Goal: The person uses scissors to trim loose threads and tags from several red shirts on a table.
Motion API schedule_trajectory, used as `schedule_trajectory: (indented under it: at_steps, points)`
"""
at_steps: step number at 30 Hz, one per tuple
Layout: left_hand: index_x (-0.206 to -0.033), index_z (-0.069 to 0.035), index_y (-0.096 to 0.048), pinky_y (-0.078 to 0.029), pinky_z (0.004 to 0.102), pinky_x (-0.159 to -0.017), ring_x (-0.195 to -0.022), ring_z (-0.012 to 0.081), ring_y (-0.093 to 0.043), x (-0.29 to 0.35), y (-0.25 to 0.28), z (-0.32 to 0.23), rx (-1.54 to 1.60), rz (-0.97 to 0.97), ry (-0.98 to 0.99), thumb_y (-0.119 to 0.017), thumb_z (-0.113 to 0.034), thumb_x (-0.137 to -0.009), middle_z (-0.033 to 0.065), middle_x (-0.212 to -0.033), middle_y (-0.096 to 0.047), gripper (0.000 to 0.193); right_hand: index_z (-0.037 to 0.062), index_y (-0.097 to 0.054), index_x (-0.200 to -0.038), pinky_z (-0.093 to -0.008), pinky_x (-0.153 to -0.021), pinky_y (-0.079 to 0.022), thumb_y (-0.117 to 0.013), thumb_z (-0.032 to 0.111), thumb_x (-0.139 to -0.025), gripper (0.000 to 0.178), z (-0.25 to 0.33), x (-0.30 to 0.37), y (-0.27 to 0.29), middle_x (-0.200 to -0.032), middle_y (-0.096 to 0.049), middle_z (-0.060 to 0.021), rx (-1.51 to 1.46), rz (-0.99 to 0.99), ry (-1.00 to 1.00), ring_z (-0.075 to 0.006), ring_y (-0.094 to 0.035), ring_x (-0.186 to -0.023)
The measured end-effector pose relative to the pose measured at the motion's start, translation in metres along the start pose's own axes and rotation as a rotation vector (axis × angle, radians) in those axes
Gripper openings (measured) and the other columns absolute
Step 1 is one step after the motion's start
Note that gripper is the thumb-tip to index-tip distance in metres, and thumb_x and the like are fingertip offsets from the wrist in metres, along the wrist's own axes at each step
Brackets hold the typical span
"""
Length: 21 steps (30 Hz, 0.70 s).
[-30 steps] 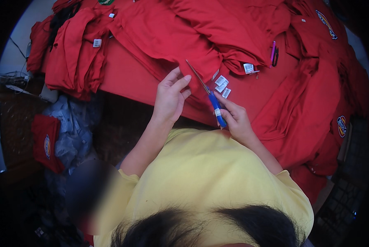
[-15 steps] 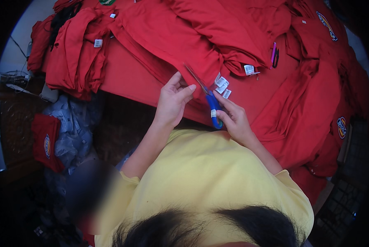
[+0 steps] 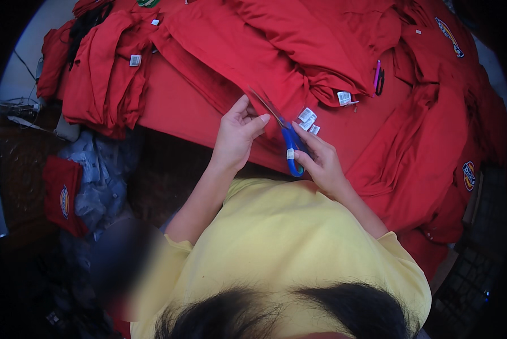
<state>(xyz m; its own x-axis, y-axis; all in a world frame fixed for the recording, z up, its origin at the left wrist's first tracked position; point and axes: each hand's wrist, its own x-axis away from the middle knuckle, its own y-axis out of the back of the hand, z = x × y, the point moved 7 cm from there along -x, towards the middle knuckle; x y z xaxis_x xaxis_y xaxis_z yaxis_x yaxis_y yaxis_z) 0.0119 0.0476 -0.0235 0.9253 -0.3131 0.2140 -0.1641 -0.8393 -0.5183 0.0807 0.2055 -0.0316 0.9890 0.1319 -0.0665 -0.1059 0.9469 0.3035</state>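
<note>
My right hand is closed on a pair of scissors with blue handles. Their blades point up and left over the edge of a red garment, beside my left fingertips. My left hand pinches that garment's near edge, thumb against the fingers; any loose thread there is too small to make out. White printed tags hang from the garment just beyond the scissors, and another white tag lies farther right.
Folded red garments are piled at the left of the red-covered table. More red garments spread over the right side. A pink pen lies between. Clear plastic bags and a red piece with a badge sit lower left.
The scissors' handles have swung slightly left in my right hand, and the blades have shifted a little. The tags beside them sit slightly differently. My left hand stays nearly still.
</note>
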Motion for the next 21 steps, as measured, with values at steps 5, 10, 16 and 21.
schedule_trajectory:
  at_steps: [5,10,16,21]
  points:
    - [-0.126,-0.003,-0.049,-0.045,0.0295,-0.090,-0.103,0.0138,-0.056,-0.007,0.005,-0.001,0.130,-0.004,0.007,-0.058,0.003,-0.085,0.0049,-0.109,-0.059,0.042,0.0028,-0.046,-0.133,-0.0297,-0.082,-0.047,-0.060,0.019,-0.087,0.050,-0.009,0.002,-0.002,-0.100,-0.062,-0.0149,-0.175,0.071,-0.394,-0.0199,-0.061,-0.089]
    - [-0.125,-0.001,-0.049,-0.042,0.0301,-0.093,-0.104,0.0150,-0.055,-0.017,0.016,-0.009,0.095,0.005,0.004,-0.058,0.002,-0.085,0.0062,-0.109,-0.060,0.041,0.0026,-0.046,-0.132,-0.0306,-0.086,-0.046,-0.060,0.019,-0.088,0.050,0.006,-0.002,-0.005,-0.101,-0.063,-0.0153,-0.048,0.012,-0.104,-0.0205,-0.062,-0.095]
    - [-0.125,-0.002,-0.049,-0.043,0.0300,-0.092,-0.104,0.0147,-0.055,-0.015,0.016,-0.014,-0.034,0.036,0.063,-0.059,0.002,-0.084,0.0063,-0.108,-0.060,0.042,0.0031,-0.046,-0.133,-0.0313,-0.085,-0.046,-0.059,0.019,-0.087,0.050,0.004,-0.019,-0.007,-0.102,-0.063,-0.0157,-0.031,0.000,-0.080,-0.0211,-0.062,-0.094]
    - [-0.125,-0.002,-0.049,-0.042,0.0301,-0.093,-0.107,0.0146,-0.054,-0.026,0.020,-0.020,0.156,0.007,0.024,-0.057,0.001,-0.085,0.0068,-0.112,-0.059,0.041,0.0015,-0.044,-0.135,-0.0258,-0.085,-0.046,-0.055,0.003,-0.089,0.047,0.009,-0.023,-0.008,-0.113,-0.059,-0.0122,-0.074,0.134,-0.423,-0.0119,-0.057,-0.098]
